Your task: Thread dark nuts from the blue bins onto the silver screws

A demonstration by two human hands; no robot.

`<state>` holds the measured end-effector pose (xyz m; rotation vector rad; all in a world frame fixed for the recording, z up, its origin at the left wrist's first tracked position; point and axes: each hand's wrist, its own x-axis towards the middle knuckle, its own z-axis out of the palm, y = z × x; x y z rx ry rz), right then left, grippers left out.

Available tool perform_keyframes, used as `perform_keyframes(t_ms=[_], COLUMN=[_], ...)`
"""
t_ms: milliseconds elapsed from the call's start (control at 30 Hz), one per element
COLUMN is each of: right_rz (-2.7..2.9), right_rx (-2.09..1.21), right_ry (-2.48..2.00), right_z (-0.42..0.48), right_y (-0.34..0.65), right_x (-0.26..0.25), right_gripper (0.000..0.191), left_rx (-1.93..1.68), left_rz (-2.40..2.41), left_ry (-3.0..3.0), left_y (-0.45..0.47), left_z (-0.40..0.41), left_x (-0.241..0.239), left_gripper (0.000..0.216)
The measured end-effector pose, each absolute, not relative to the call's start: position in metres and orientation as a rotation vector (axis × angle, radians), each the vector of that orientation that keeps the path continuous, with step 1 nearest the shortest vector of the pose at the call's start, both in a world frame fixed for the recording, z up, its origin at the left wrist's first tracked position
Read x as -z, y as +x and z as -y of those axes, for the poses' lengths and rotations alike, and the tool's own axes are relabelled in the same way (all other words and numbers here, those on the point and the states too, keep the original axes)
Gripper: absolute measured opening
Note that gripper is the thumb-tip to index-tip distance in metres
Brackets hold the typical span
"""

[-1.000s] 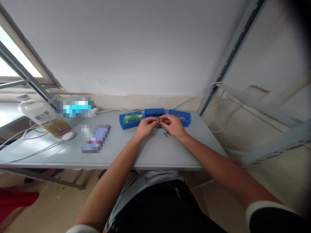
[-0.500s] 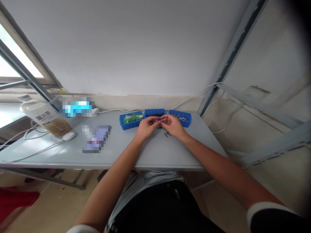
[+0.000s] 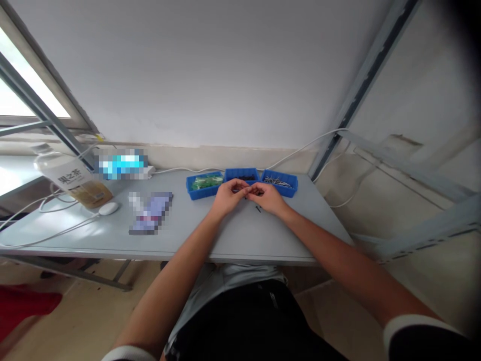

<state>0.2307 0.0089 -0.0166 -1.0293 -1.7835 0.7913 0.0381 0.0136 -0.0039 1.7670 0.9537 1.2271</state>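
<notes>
My left hand (image 3: 228, 195) and my right hand (image 3: 267, 197) meet fingertip to fingertip over the grey table (image 3: 188, 235), just in front of three small blue trays. Both hands pinch something small and dark between them that I cannot make out. The left tray (image 3: 203, 184) holds green pieces, the middle tray (image 3: 242, 176) dark small parts, the right tray (image 3: 279, 182) thin silvery metal parts. A few tiny dark parts (image 3: 258, 208) lie loose on the table under my right hand.
A drink bottle (image 3: 69, 176) lies at the table's left, with a white mouse (image 3: 108, 208) and white cables (image 3: 48, 233) beside it. A blurred-out flat object (image 3: 150, 213) lies left of centre. Metal shelf struts (image 3: 361, 85) rise at right.
My hands have stayed together at the same spot, fingers shifting slightly around the small item. The camera view has tilted up a little.
</notes>
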Motion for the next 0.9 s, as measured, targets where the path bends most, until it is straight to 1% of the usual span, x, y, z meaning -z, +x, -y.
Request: perform_keyframes(t_ms=[100, 233, 400, 567, 767, 900], right_rz=[1.855, 1.872, 1.881, 1.893, 1.849, 1.869], right_rx=[-0.730, -0.726, -0.777, -0.833, -0.863, -0.843], right_ry=[-1.053, -1.035, -1.007, -0.962, -1.010, -1.028], right_z=[-0.0067, -0.0060, -0.0078, -0.0085, -0.0095, -0.0079], right_y=[0.2322, 0.2332, 0.2342, 0.2326, 0.2321, 0.2330], right_x=[0.0128, 0.0103, 0.0129, 0.0141, 0.0171, 0.0144], right_gripper=[0.023, 0.022, 0.023, 0.024, 0.023, 0.027], left_rx=[-1.246, -1.268, -1.212, -1.228, -1.229, -1.237], left_rz=[-0.931, -0.965, -1.014, -0.966, -0.980, -1.001], left_ry=[1.773, 1.787, 1.889, 1.803, 1.709, 1.651], left_y=[0.0387, 0.0382, 0.0363, 0.0348, 0.0347, 0.0357], left_z=[-0.0136, -0.0126, -0.0116, -0.0146, -0.0163, -0.0168], left_x=[0.0053, 0.0048, 0.0017, 0.0031, 0.0051, 0.0062], left_gripper=[0.035, 0.039, 0.033, 0.035, 0.036, 0.038])
